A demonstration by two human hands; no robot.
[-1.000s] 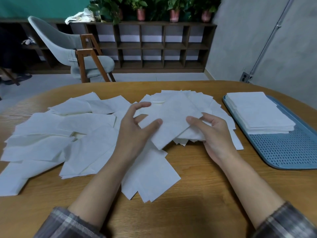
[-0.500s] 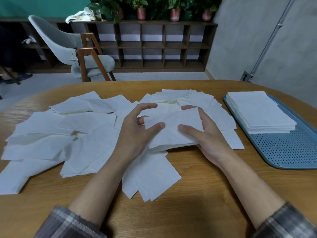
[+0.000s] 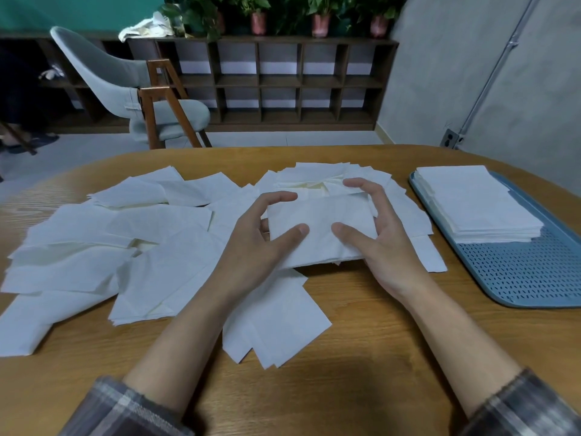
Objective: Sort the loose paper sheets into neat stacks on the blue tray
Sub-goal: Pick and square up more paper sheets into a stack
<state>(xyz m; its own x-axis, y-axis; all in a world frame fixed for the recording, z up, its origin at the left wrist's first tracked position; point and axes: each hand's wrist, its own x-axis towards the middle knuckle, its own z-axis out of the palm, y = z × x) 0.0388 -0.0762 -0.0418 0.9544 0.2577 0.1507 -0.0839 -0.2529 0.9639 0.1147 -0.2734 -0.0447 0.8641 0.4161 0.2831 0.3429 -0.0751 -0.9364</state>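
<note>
Both hands hold a small bundle of white paper sheets just above the table's middle. My left hand grips its left side, thumb on top and fingers curled over the far edge. My right hand grips the right side the same way. Many loose white sheets lie scattered over the left and centre of the wooden table. At the right sits the blue perforated tray, with one neat stack of sheets on its far half.
The round wooden table is bare in front of my arms. A grey chair stands behind the table's far edge, a dark shelf unit with potted plants beyond it. The tray's near half holds nothing.
The bundle has turned from a diagonal lie to square between my hands. My right hand's fingers came up over its far right corner, and both hands closed in on its sides.
</note>
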